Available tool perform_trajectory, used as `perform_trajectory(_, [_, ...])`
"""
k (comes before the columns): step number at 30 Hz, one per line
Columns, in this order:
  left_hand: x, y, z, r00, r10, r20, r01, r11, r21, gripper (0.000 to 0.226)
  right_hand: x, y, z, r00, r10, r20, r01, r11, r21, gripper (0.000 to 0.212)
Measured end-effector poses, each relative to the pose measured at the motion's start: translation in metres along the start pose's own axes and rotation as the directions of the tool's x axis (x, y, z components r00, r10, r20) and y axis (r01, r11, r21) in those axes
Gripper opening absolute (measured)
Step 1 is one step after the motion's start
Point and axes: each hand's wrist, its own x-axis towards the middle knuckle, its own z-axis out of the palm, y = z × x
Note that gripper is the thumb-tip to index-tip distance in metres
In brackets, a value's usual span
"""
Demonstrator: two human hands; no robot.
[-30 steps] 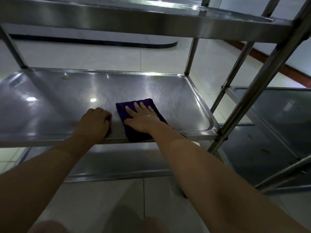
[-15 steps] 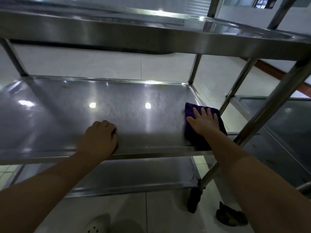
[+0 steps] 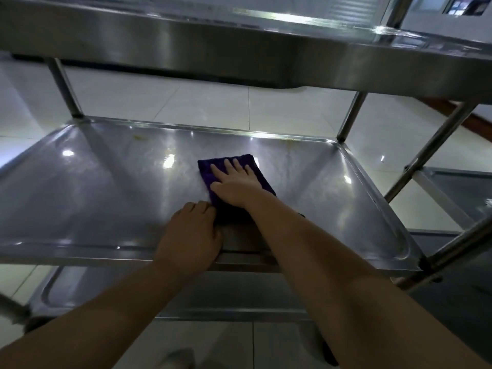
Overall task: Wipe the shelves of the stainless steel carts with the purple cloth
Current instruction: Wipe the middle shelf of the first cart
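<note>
The folded purple cloth lies flat on the middle shelf of the stainless steel cart, near its centre. My right hand presses down on the cloth with fingers spread. Just left of the cloth's near end, my left hand grips the front rim of the same shelf, fingers curled over the edge. Yellowish smears mark the shelf's far edge. The top shelf spans above, and the bottom shelf shows below.
A second steel cart stands close on the right, its posts beside this cart's right corner post. The floor is glossy pale tile. A shoe shows at the bottom edge.
My right hand slid the cloth from the shelf's right front corner back left to the centre and a little farther in. My left hand stayed on the front rim.
</note>
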Motion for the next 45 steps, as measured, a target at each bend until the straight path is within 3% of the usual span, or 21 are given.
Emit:
perform_trajectory(4, [0.001,-0.003,-0.001,1.0,-0.006,0.023,0.006,1.0,-0.01,0.027,-0.009,0.023,-0.005,1.0,-0.019,0.001,0.019,0.999,0.034,0.062])
perform_trajectory(8, [0.002,-0.004,-0.001,1.0,-0.011,0.025,0.011,1.0,-0.002,0.025,-0.027,0.069,-0.013,0.997,0.076,-0.018,-0.075,0.997,0.036,0.062])
perform_trajectory(11, [0.001,-0.004,-0.002,0.997,-0.03,0.07,0.031,1.0,-0.006,0.041,-0.049,0.115,-0.018,0.981,0.191,-0.034,-0.189,0.981,0.042,0.063])
perform_trajectory(14, [0.003,0.0,-0.004,0.993,-0.051,0.107,0.05,0.999,0.008,0.068,-0.077,0.167,-0.024,0.938,0.342,-0.053,-0.34,0.939,0.045,0.063])
perform_trajectory(17, [0.006,0.001,-0.005,0.988,-0.028,0.154,0.016,0.997,0.077,0.079,-0.103,0.213,-0.029,0.868,0.493,-0.057,-0.493,0.87,0.011,0.062])
perform_trajectory(21, [0.013,-0.008,-0.006,0.976,0.096,0.195,-0.125,0.983,0.138,0.079,-0.105,0.229,-0.03,0.818,0.572,-0.06,-0.574,0.819,-0.018,0.063])
perform_trajectory(24, [0.012,-0.012,-0.005,0.981,0.127,0.147,-0.144,0.984,0.108,0.072,-0.084,0.207,-0.03,0.794,0.605,-0.053,-0.605,0.796,0.029,0.062])
perform_trajectory(31, [0.013,-0.015,-0.005,0.984,0.097,0.147,-0.107,0.992,0.061,0.064,0.0,0.095,-0.019,0.955,0.293,-0.05,-0.295,0.955,-0.023,0.061])
perform_trajectory(37, [0.013,-0.021,-0.005,0.986,0.08,0.144,-0.084,0.996,0.021,0.068,0.06,0.016,-0.011,1.0,0.025,0.018,-0.025,0.999,-0.026,0.06])
perform_trajectory(41, [0.013,-0.024,-0.003,0.986,0.059,0.153,-0.063,0.998,0.024,0.072,0.062,0.03,-0.017,0.999,-0.001,0.034,0.0,1.0,0.028,0.061])
perform_trajectory(45, [0.013,-0.025,-0.003,0.985,0.041,0.169,-0.044,0.999,0.01,0.073,0.048,0.068,-0.026,0.995,0.097,0.007,-0.097,0.995,0.025,0.061])
